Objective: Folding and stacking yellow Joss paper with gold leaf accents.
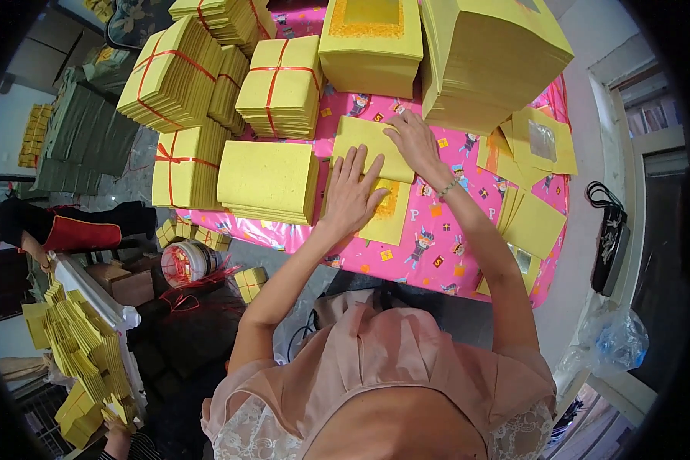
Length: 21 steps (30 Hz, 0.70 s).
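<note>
Left grip (349, 193), right grip (419, 146), apparently on sheet's edges (369, 136), open tablecloth (437, 222) alongside

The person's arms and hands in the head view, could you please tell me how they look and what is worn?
The left hand and right hand are ungloved. The sleeves are short, loose and dusty pink, with white lace near the shoulders. A thin bracelet circles the right wrist.
</note>
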### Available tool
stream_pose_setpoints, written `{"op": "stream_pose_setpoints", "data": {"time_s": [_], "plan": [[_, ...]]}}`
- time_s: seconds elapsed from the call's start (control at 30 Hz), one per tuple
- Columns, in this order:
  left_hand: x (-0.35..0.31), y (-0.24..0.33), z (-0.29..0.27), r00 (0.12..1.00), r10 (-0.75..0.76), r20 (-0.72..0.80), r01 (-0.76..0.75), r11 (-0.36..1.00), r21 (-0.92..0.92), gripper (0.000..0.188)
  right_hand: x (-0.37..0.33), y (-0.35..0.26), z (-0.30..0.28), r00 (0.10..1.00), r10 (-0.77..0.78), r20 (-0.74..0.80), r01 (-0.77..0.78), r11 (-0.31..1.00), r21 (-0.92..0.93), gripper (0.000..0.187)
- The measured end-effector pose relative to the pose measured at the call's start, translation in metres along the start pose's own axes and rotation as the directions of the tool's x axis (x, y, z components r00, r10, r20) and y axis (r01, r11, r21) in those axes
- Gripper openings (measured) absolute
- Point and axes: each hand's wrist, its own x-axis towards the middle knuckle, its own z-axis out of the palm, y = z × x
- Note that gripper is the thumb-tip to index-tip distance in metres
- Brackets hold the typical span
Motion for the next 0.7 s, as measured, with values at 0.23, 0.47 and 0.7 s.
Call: {"op": "stream_pose_setpoints", "data": {"time_s": [0.23,0.47,0.7], "plan": [[-0.001,-0.002,0.008,1.000,-0.014,-0.010,0.014,1.000,-0.017,0.063,-0.032,-0.020,-0.020,0.980,-0.171,-0.097,0.160,0.981,-0.113,0.033],[-0.001,-0.005,0.012,1.000,-0.026,0.006,0.026,1.000,-0.010,0.063,-0.100,-0.042,-0.033,0.902,-0.145,0.406,0.210,0.971,-0.118,0.070],[-0.003,-0.003,0.009,0.999,-0.036,0.008,0.036,0.999,0.022,0.066,-0.100,-0.037,-0.032,0.890,-0.165,0.426,0.221,0.972,-0.085,0.072]]}}
